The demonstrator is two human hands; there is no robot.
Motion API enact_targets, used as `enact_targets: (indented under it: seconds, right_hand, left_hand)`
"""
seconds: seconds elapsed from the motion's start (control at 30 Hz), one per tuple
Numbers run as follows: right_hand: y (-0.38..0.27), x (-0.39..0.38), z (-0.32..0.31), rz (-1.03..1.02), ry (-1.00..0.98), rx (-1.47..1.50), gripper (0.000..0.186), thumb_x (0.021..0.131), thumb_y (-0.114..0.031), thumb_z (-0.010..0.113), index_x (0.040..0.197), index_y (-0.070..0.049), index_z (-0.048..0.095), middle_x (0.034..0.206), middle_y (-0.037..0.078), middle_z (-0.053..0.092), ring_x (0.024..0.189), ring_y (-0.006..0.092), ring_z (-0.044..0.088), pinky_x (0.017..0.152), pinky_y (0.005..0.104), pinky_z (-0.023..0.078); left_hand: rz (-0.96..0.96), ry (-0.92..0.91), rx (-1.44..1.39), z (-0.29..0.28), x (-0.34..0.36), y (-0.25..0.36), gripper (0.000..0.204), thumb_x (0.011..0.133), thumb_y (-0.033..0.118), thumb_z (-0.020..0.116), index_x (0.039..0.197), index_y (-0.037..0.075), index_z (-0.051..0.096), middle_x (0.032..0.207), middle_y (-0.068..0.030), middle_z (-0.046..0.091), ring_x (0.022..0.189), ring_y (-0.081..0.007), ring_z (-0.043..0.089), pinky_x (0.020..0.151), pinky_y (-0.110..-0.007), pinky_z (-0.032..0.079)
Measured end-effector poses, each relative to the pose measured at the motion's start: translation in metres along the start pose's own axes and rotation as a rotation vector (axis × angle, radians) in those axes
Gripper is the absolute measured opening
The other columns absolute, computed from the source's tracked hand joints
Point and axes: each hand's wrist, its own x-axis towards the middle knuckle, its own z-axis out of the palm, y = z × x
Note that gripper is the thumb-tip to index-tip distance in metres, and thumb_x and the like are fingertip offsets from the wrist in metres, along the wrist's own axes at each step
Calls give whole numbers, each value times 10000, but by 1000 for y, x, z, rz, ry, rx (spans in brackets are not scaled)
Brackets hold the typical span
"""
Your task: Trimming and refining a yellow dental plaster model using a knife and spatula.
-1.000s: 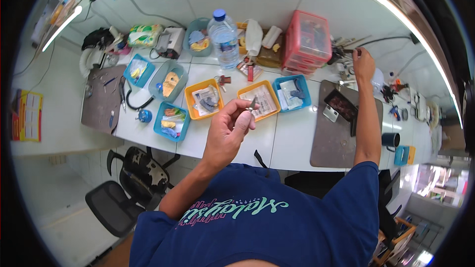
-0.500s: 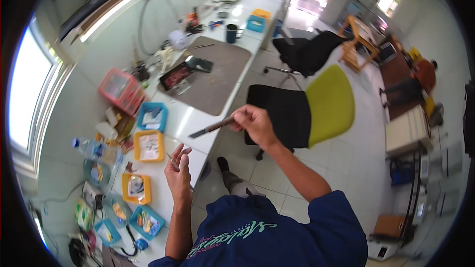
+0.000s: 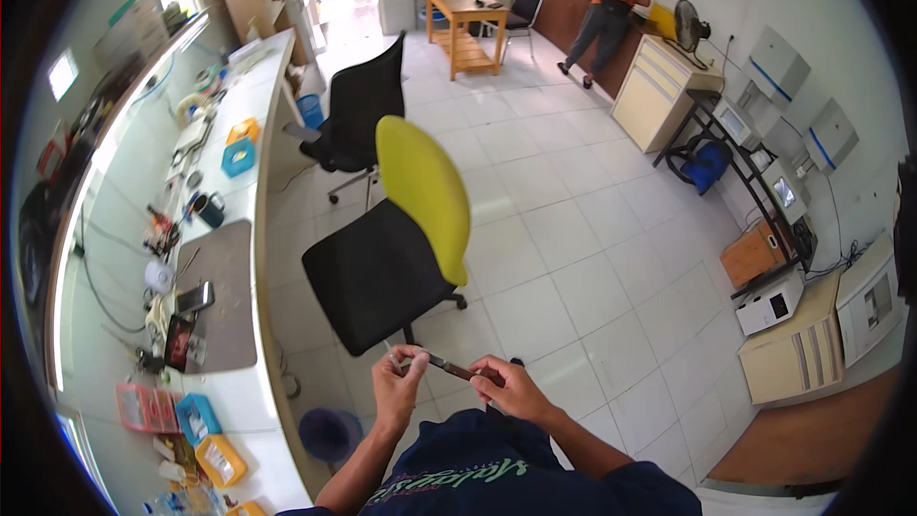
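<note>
you have the brown-handled tool (image 3: 453, 369) out in front of your body between both hands, its handle pinched in the fingers of your right hand (image 3: 513, 390) and its narrow end at the fingertips of your left hand (image 3: 394, 394), which also pinches a slim metal piece (image 3: 394, 363) too small to make out. beyond your hands stands a chair (image 3: 368, 272) with a black seat and green back, while the white workbench (image 3: 260, 406) and a dark bin (image 3: 330, 435) lie to your left.
</note>
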Motion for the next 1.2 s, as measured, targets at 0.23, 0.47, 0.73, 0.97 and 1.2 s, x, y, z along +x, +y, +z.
enact_targets:
  seconds: [0.23,0.47,0.73,0.97,1.2]
  right_hand:
    - [-31,14,-148,-45,329,-406,218,953,-193,545,1101,-35,568,748,110,663,649,229,655,622,333,496]
    - [-64,84,-259,-44,398,-648,219,974,-233,532,1096,-51,547,712,173,625,658,401,626,578,453,463]
    - [-70,238,-370,-61,208,-764,208,987,-221,495,1078,-40,543,692,165,607,631,389,608,576,435,455]
    - [-117,378,-476,6,201,-835,201,959,-196,507,1027,-24,585,813,163,656,790,377,645,696,430,499]
    - [-174,529,-553,-97,57,-877,244,909,-256,602,1039,-51,631,924,143,679,794,351,663,714,421,523]
  left_hand:
    - [102,-357,78,182,107,-5,152,861,122,704,887,-22,662,804,-17,643,702,-52,573,610,-222,446]
    - [-1,-396,83,282,208,31,201,858,203,720,823,10,675,719,25,593,664,-42,485,591,-231,390]
    - [-116,-206,-3,308,391,16,220,855,209,726,781,7,679,710,13,612,657,-57,505,609,-248,399]
    - [-114,-106,282,319,571,82,361,908,330,654,888,-27,708,810,-95,707,712,-101,602,632,-284,463]
    - [146,-515,624,368,700,126,239,830,252,722,947,45,740,846,-123,723,708,-228,630,676,-363,485]
